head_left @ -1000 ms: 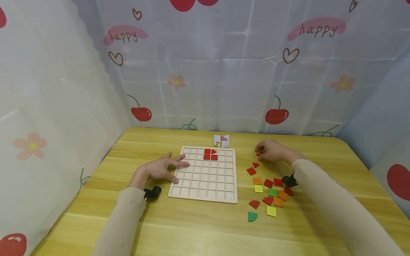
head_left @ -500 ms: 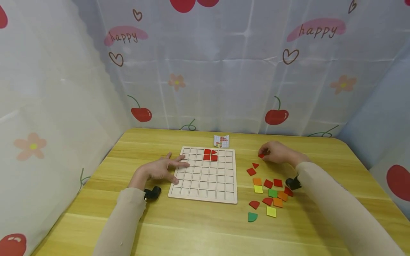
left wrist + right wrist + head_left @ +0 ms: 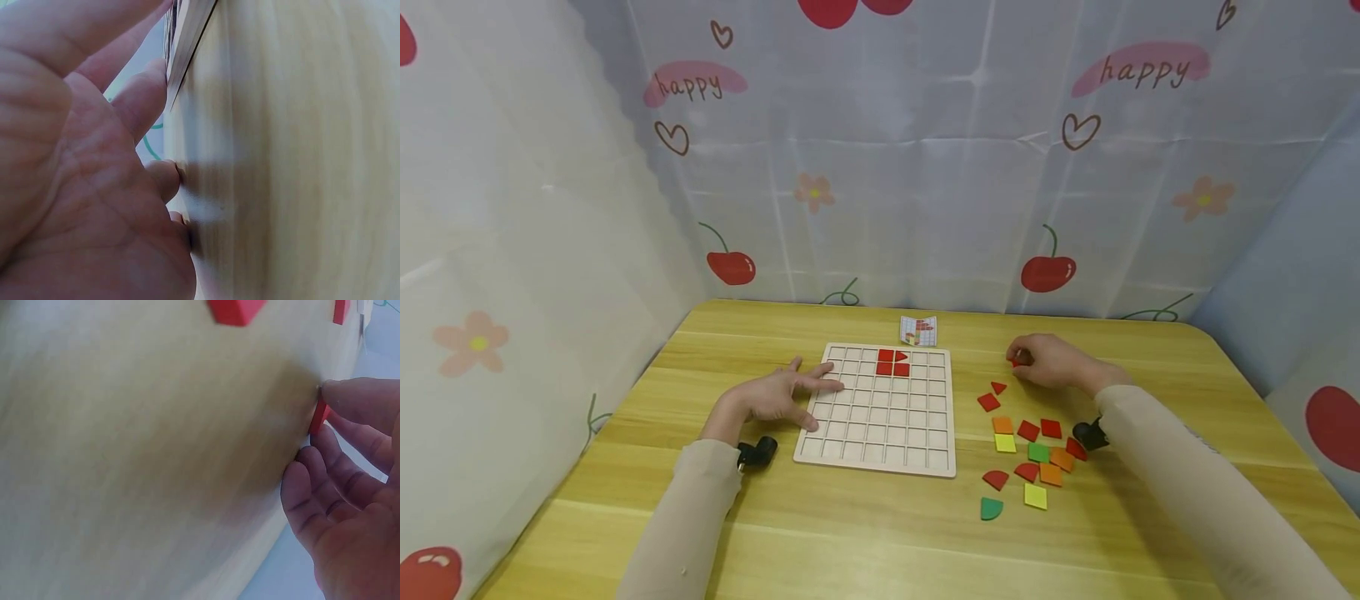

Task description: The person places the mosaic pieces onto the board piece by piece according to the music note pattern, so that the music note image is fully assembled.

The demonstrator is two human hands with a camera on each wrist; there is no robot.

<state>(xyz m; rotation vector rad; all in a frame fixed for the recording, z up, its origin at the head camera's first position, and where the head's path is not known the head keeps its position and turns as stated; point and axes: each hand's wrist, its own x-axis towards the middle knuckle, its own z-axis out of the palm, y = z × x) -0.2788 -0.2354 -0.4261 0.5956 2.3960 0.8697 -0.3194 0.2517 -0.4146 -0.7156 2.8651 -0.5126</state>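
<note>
A pale wooden grid board (image 3: 880,417) lies mid-table, with red squares (image 3: 886,368) and a red triangle (image 3: 901,357) set in cells near its top. My left hand (image 3: 775,394) rests on the board's left side, fingers spread; in the left wrist view some fingertips touch the table beside the board's edge. To the right of the board, my right hand (image 3: 1051,362) pinches a small red tile (image 3: 319,415) between thumb and fingers at the table surface. Its outline is mostly covered by the fingers. Just nearer lie a red triangle (image 3: 997,387) and a red square (image 3: 988,402).
Several loose tiles lie right of the board, among them a yellow square (image 3: 1035,497), a green quarter-circle (image 3: 991,508) and an orange square (image 3: 1002,425). A small printed pattern card (image 3: 918,331) sits behind the board. A patterned curtain (image 3: 880,183) stands behind the table.
My right hand has shifted slightly to the right and nearer, drawing the small red tile with it. The left hand and the board have stayed put.
</note>
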